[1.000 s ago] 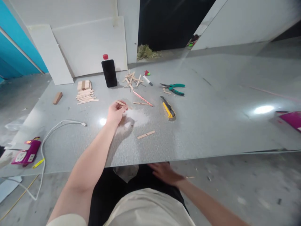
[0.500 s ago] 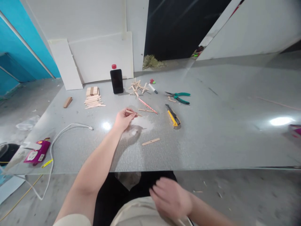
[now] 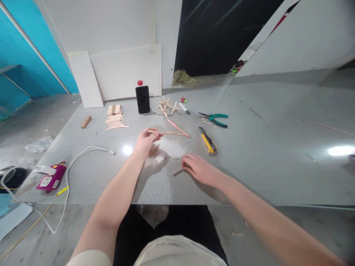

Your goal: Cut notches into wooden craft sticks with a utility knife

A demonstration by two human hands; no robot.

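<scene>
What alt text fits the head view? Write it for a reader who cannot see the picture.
A person's left hand pinches a wooden stick above a grey table, while the right hand lies on another stick. Farther back are a stick pile, a dark bottle, pliers and a yellow knife.

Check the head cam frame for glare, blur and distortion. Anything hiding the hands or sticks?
Head view: two lamp glare spots on the glossy table, one beside the left hand, one at the far right edge; neither covers a hand. Straight wall edges bow, wide-lens distortion. The right hand is slightly soft and covers most of the loose stick; the left hand's held stick reads sharp.
</scene>
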